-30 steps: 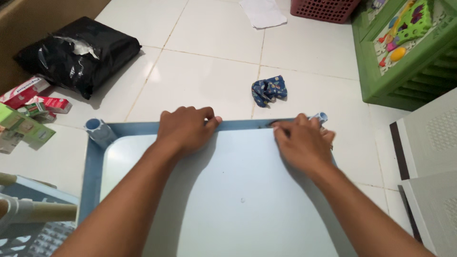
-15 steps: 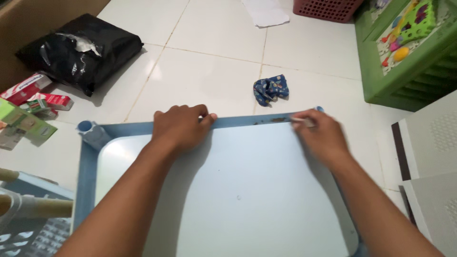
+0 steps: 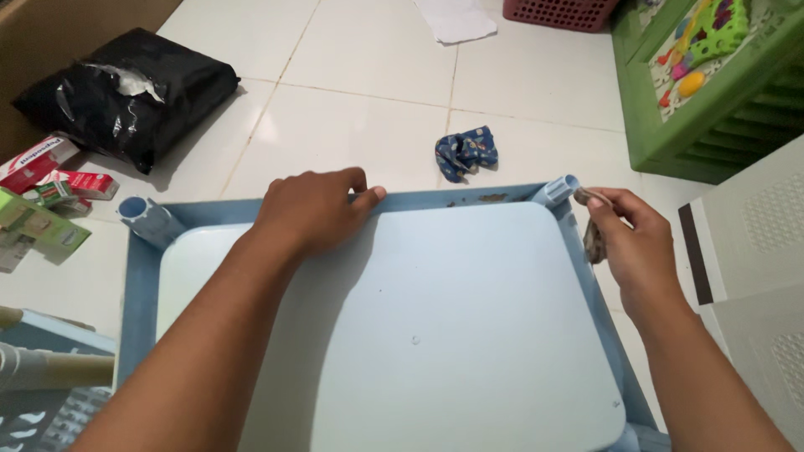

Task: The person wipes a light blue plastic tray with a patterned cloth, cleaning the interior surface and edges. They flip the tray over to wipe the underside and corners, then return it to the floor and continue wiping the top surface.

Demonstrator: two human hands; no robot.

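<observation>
- Your left hand (image 3: 311, 211) lies palm down on the far edge of the blue plastic panel (image 3: 394, 326), fingers spread flat and the thumb hooked over the far rim; it grips nothing, only presses.
- Your right hand (image 3: 634, 244) is just beside the panel's far right corner, fingers pinched shut on a small soiled rag (image 3: 593, 237) that hangs down from the fingertips.
- The blue plastic panel lies flat on the white tiled floor (image 3: 360, 117), filling the near centre of the view; its pale inner face is up, framed by a darker blue raised rim.
- A short tubular socket (image 3: 559, 189) stands at the far right corner, just beside the rag; a second socket (image 3: 141, 216) stands at the far left corner.
- Brown dirt marks (image 3: 490, 198) show on the far rim, between your two hands.
- A crumpled blue patterned cloth (image 3: 466, 152) lies on the floor just beyond the far rim.
- A black plastic bag (image 3: 126, 92) lies at far left, with red and green cartons (image 3: 50, 192) near it.
- A green plastic shelf unit (image 3: 712, 84) stands at far right; a red basket (image 3: 559, 12) and a sheet of white paper (image 3: 456, 18) lie at the far edge.
</observation>
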